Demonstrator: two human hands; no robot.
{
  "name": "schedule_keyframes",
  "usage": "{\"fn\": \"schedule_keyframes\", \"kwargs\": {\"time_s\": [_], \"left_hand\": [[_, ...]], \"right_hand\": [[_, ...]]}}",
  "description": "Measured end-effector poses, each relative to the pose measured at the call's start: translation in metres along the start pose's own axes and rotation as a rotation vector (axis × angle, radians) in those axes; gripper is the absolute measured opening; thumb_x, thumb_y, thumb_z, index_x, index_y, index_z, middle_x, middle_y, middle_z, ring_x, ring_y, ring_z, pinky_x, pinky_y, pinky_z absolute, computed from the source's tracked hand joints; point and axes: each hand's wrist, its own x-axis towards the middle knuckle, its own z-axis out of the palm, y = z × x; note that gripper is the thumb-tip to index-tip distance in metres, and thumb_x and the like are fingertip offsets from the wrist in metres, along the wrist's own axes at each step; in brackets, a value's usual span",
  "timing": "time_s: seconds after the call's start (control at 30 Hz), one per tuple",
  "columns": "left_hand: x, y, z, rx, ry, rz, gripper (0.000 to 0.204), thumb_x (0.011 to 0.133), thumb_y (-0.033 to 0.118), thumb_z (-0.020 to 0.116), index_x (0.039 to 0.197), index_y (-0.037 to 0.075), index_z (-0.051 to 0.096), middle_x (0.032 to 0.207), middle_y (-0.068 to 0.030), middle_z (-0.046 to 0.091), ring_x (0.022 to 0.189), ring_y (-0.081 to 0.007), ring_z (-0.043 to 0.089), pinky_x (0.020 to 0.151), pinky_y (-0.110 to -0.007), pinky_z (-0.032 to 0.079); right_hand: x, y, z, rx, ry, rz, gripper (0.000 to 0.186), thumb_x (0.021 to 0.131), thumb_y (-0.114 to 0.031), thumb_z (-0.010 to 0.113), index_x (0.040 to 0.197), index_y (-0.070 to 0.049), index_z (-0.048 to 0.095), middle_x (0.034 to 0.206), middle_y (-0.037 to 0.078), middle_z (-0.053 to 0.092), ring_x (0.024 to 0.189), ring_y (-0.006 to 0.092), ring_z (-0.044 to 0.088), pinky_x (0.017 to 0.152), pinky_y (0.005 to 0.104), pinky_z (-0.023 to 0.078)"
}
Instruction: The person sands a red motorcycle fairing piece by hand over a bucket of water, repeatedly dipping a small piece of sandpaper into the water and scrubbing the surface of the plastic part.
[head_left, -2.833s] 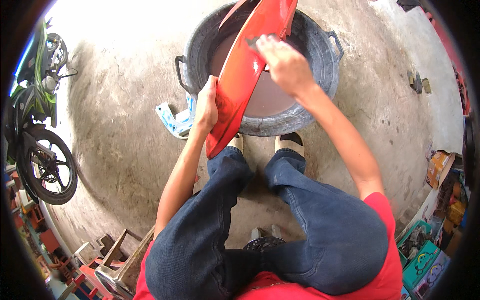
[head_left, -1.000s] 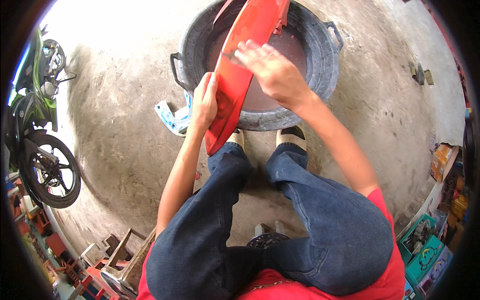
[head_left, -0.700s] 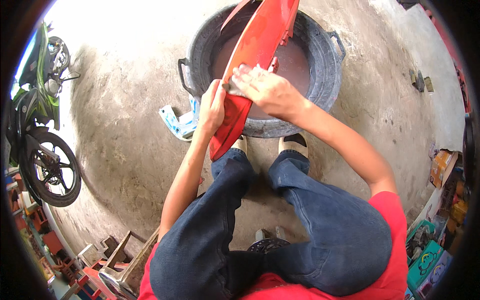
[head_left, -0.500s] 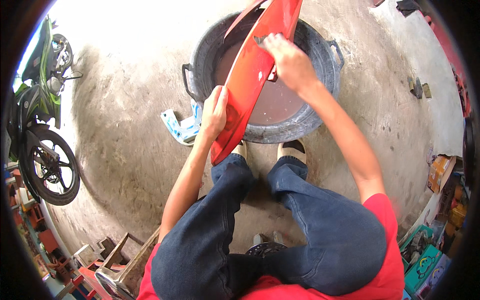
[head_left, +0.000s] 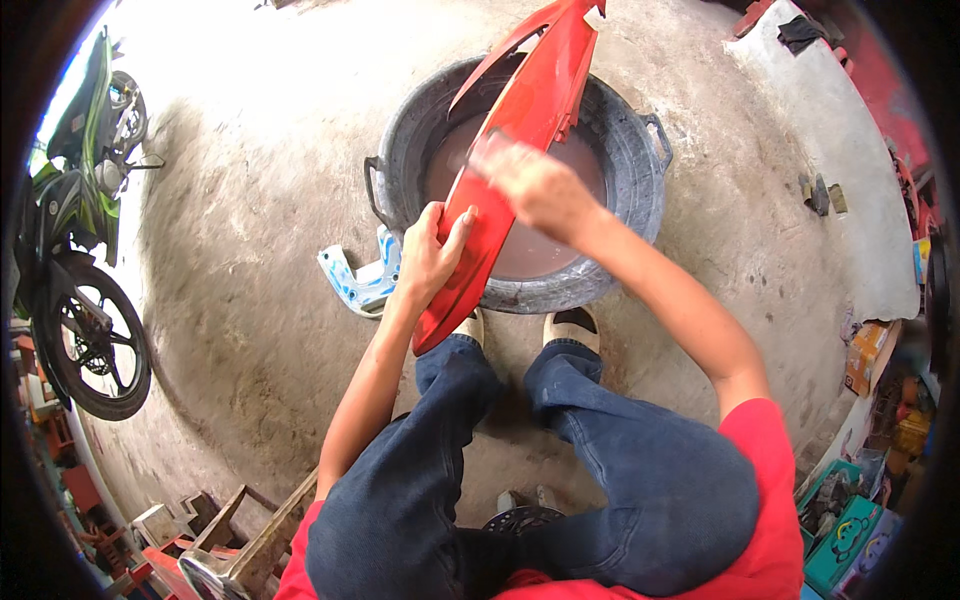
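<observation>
A long red plastic panel (head_left: 535, 85) slants up from near my left shoe across a large dark grey tub (head_left: 630, 185) of murky pinkish-brown water. My left hand (head_left: 430, 255) grips the panel's lower left edge, thumb on its face. My right hand (head_left: 530, 180) is closed over a small dark grey piece, perhaps an abrasive sheet, pressed on the panel's middle; motion blurs its fingers. A white-and-blue curved plastic part (head_left: 355, 285) lies on the floor beside the tub's left.
A black-and-green motorcycle (head_left: 90, 300) is at the left. Wooden frames (head_left: 230, 530) are at the lower left. Cardboard (head_left: 865, 355), teal boxes (head_left: 835, 540) and clutter line the right. A grey sheet (head_left: 850, 250) and small dark scraps (head_left: 815, 195) lie at the right, and a disc (head_left: 520, 515) beneath me.
Since half a second ago, my right hand has moved down and left along the panel from its upper part. The panel, my left hand and the tub sit lower in view.
</observation>
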Motion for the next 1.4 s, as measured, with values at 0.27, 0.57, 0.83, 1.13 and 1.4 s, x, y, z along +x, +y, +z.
{"fn": "schedule_keyframes", "kwargs": {"time_s": [0.27, 0.57, 0.83, 1.13, 1.4], "left_hand": [[-0.013, 0.038, -0.027, 0.157, -0.037, 0.058, 0.043, 0.093, 0.036, 0.080, 0.104, -0.001, 0.062, 0.083, -0.0240, 0.071, 0.078, -0.0413, 0.072, 0.069, -0.044, 0.055], [-0.041, 0.022, -0.059, 0.321, -0.151, 0.063, 0.046, 0.089, 0.041, 0.083, 0.102, 0.001, 0.065, 0.084, -0.0197, 0.072, 0.079, -0.0370, 0.073, 0.071, -0.044, 0.056], [-0.068, 0.000, -0.058, 0.323, -0.215, 0.044, 0.043, 0.088, 0.040, 0.084, 0.096, 0.002, 0.066, 0.077, -0.0167, 0.069, 0.072, -0.0346, 0.070, 0.068, -0.044, 0.054], [-0.024, 0.057, -0.013, 0.313, -0.313, 0.097, 0.042, 0.095, 0.035, 0.077, 0.107, -0.002, 0.060, 0.093, -0.0233, 0.069, 0.084, -0.0311, 0.072, 0.076, -0.041, 0.055], [0.036, 0.079, -0.007, -0.306, -0.775, -0.288, 0.046, 0.100, 0.024, 0.072, 0.133, -0.004, 0.055, 0.107, -0.0155, 0.073, 0.086, -0.0196, 0.075, 0.076, -0.036, 0.062]], "right_hand": [[0.004, 0.020, -0.050, -0.014, 0.064, -0.114, 0.045, 0.101, -0.010, 0.059, 0.145, -0.002, 0.059, 0.146, 0.016, 0.063, 0.139, 0.0305, 0.057, 0.117, 0.0453, 0.046], [-0.008, 0.051, -0.044, -0.002, 0.179, -0.140, 0.019, 0.096, -0.016, 0.068, 0.112, -0.007, 0.069, 0.113, 0.011, 0.073, 0.111, 0.0299, 0.069, 0.106, 0.0451, 0.053], [-0.039, 0.034, -0.003, -0.018, 0.137, -0.132, 0.009, 0.095, -0.020, 0.067, 0.096, -0.011, 0.066, 0.090, 0.003, 0.066, 0.088, 0.0220, 0.067, 0.082, 0.0391, 0.052], [-0.036, 0.017, -0.007, -0.074, 0.148, -0.107, 0.010, 0.097, -0.023, 0.065, 0.096, -0.013, 0.066, 0.091, 0.001, 0.065, 0.089, 0.0202, 0.065, 0.082, 0.0385, 0.049], [-0.019, 0.008, -0.020, 0.018, 0.165, -0.143, 0.011, 0.096, -0.017, 0.064, 0.104, -0.009, 0.066, 0.099, 0.005, 0.068, 0.096, 0.0250, 0.067, 0.092, 0.0425, 0.050]]}}
